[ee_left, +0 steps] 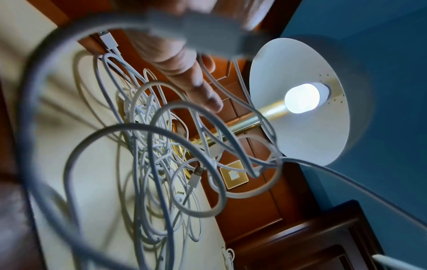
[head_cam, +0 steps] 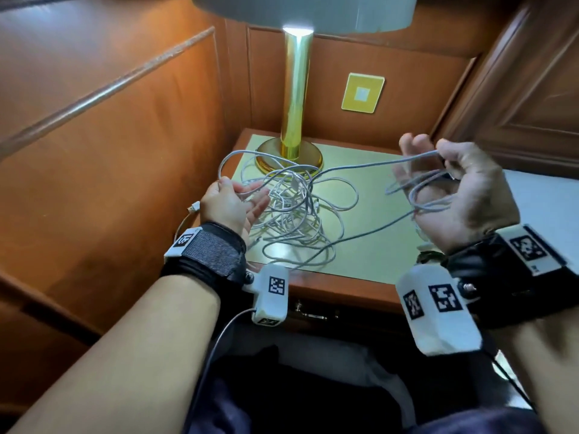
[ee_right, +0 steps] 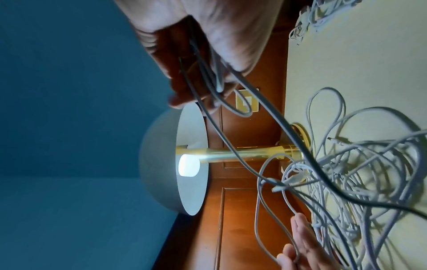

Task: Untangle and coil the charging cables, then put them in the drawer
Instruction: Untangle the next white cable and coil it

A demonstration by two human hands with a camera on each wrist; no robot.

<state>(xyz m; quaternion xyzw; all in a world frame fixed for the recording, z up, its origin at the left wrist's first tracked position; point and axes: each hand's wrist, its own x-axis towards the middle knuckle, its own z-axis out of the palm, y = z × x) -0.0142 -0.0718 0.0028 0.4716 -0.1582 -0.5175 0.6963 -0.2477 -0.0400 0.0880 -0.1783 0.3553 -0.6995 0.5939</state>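
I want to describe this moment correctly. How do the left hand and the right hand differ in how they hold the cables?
The right hand is raised above the nightstand, its fingers curled round several gathered loops; the left hand sits lower, beside the tangled cables. The left hand pinches only a loop or two with its fingers mostly straight. Both hold white cable that runs into the same pile.

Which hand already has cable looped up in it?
The right hand: several loops hang from it. The left hand holds only one strand.
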